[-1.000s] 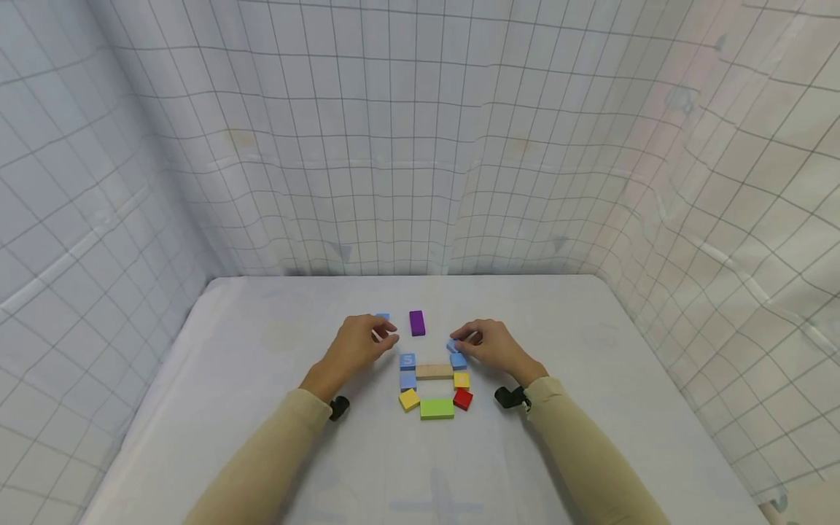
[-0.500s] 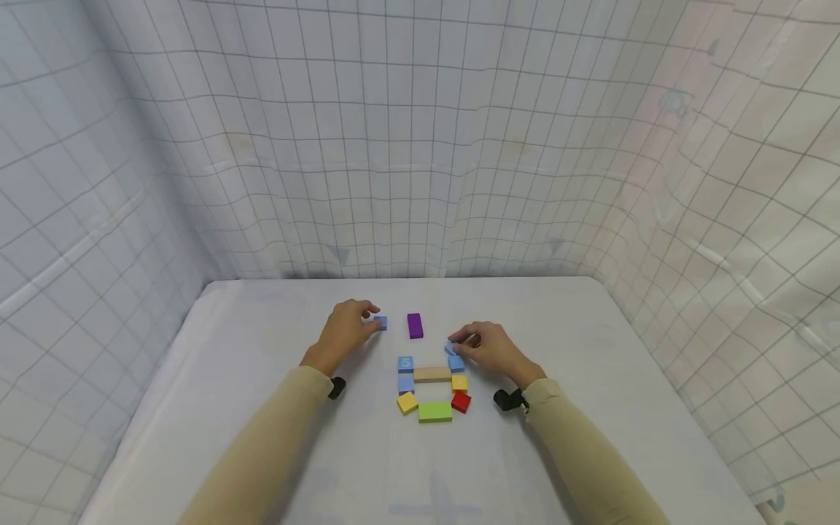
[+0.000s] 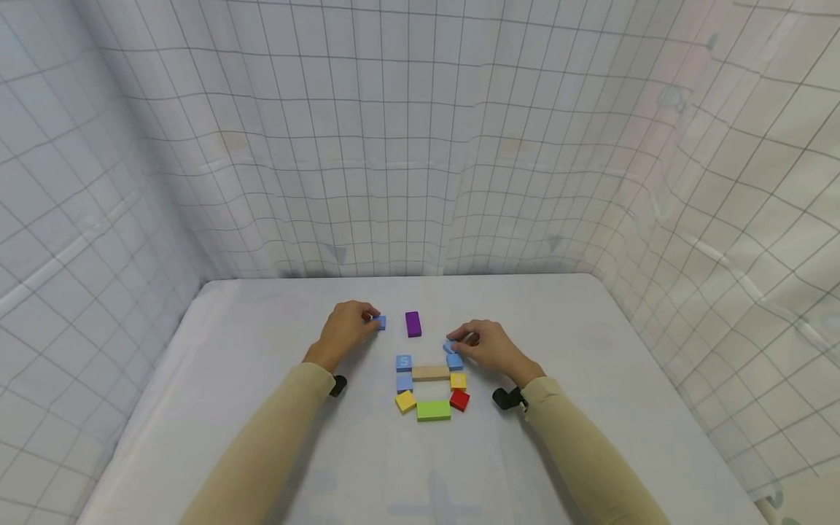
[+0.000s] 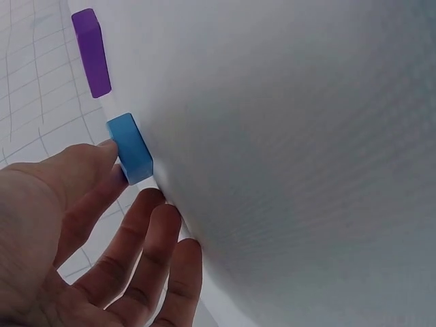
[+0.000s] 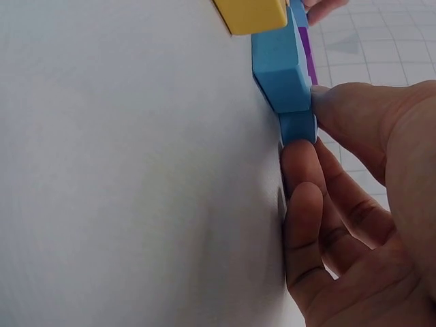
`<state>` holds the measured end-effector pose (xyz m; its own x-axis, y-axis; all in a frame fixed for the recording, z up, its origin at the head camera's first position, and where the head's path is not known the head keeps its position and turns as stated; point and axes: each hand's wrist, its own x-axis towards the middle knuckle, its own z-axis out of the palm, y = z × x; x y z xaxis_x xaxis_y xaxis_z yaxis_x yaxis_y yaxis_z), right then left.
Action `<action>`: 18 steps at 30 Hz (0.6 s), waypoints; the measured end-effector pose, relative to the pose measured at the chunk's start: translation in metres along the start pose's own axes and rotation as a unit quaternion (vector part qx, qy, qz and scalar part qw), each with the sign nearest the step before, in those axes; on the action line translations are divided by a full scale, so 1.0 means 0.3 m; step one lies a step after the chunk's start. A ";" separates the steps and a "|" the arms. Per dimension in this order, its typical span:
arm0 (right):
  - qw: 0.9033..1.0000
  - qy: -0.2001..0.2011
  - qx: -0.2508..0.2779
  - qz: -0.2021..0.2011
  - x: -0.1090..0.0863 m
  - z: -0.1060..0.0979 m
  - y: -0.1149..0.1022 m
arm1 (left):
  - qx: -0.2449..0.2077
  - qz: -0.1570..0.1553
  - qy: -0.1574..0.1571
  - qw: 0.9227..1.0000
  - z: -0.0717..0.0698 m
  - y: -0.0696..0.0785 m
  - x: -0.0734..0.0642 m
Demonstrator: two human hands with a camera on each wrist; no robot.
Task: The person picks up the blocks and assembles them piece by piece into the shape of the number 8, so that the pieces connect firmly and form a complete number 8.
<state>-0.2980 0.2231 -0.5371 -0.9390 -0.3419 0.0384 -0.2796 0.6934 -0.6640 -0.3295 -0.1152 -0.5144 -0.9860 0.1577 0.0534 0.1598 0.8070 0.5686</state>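
At the far left of the group, my left hand (image 3: 344, 328) pinches a small blue block (image 4: 133, 150) between thumb and index finger; its other fingers rest near the cloth. My right hand (image 3: 491, 344) has thumb and fingers on another blue block (image 5: 298, 127), held at an angle just behind a flat blue block (image 3: 454, 362). Between the hands, farther back, lies a purple block (image 3: 413, 324). Nearer, a wooden plank-like block (image 3: 430, 373) spans from a blue block marked 5 (image 3: 403, 362) towards the right column.
Another blue block (image 3: 404, 383) lies below the 5 block. A yellow block (image 3: 458, 381), a tilted yellow one (image 3: 405, 402), a red block (image 3: 459, 400) and a long green block (image 3: 434, 410) complete the outline. White cloth covers the table (image 3: 564, 452); gridded curtains (image 3: 407, 146) surround it.
My left hand has moved left and back from beside the purple block and now pinches the far blue block. The right hand stays on its blue block. The head view has shifted slightly.
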 end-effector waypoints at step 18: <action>1.000 0.006 -0.003 0.006 -0.002 0.007 0.000 | -0.009 0.004 -0.006 1.000 0.023 0.010 -0.014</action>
<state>-0.2969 0.2218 -0.5387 -0.9447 -0.3257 0.0383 -0.2688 0.7020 -0.6595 -0.3247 -0.1096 -0.5185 -0.9842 0.1704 0.0475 0.1659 0.7954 0.5830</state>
